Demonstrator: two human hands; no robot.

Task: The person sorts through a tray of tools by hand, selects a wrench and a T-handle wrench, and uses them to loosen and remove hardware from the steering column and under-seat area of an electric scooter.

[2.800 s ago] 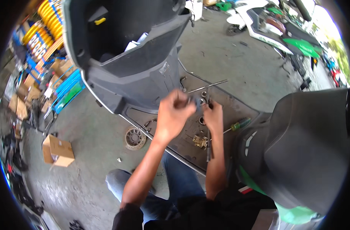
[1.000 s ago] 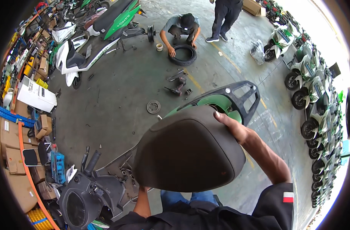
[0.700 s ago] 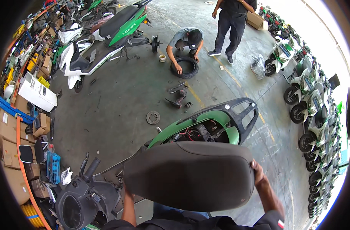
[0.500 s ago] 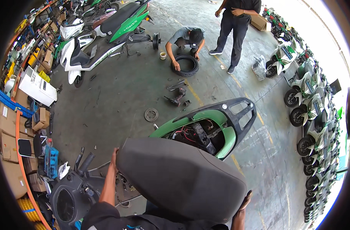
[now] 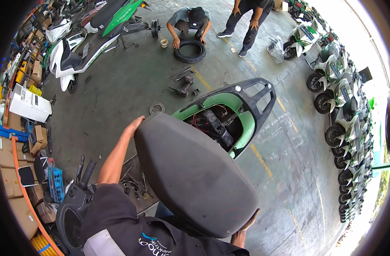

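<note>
A long dark grey scooter seat [image 5: 197, 170] is in both my hands, held slantwise in front of my body. My left hand [image 5: 136, 124] grips the rim of its far left end. Under the near right end, my right hand [image 5: 250, 219] clasps the edge, partly hidden by the seat. Just beyond lies a scooter's rear body [image 5: 247, 121], green inside with a black tail rack. Its open compartment shows wires and a black block-shaped part [image 5: 216, 128]. The seat covers the near part of this opening.
Handlebars [image 5: 87, 173] stand at my left, beside a tray of loose metal parts [image 5: 137, 187]. Ahead on the floor are a power drill [image 5: 184, 86] and a metal disc [image 5: 156, 108]. A crouching person handles a tyre [image 5: 190, 51]; another stands nearby. Parked scooters [image 5: 338, 100] line the right.
The seat has turned in my hands: its left end has swung away from me, its right end nearer. My view has shifted. The standing person's hands are lower.
</note>
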